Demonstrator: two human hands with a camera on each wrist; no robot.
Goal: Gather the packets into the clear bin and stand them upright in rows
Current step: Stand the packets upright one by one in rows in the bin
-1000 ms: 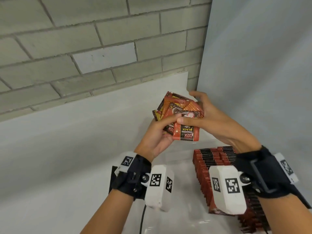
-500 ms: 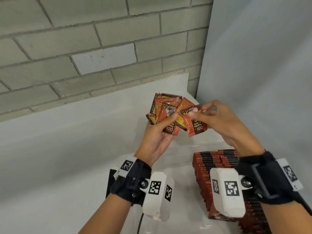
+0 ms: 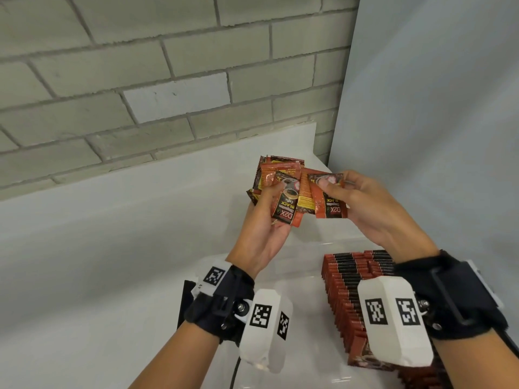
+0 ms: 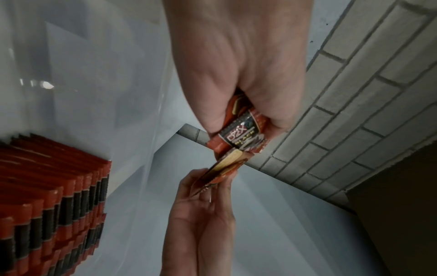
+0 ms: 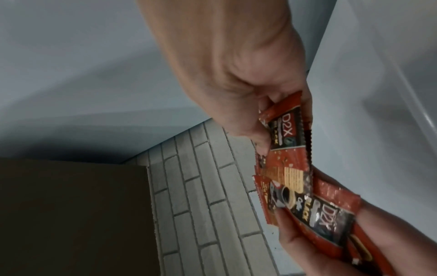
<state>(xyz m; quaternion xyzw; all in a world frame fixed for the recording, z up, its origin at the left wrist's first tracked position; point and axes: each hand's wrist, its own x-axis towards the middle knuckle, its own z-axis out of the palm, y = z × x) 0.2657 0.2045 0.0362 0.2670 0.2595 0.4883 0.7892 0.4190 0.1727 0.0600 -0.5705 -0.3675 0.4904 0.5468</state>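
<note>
My right hand (image 3: 362,209) pinches one packet (image 3: 328,196) by its top; my left hand (image 3: 264,228) grips the fanned bunch of packets (image 3: 280,186), above the clear bin (image 3: 303,276) where rows of packets (image 3: 345,290) stand upright.

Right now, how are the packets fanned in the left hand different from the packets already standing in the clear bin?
The fanned packets are loose and splayed at mixed angles, held up in the air by the left hand; the binned packets stand upright, packed tight in even rows. The fanned packets show their printed faces, some fronts, some backs; the binned packets show mostly top edges. Both are the same red-and-black sachets.
</note>
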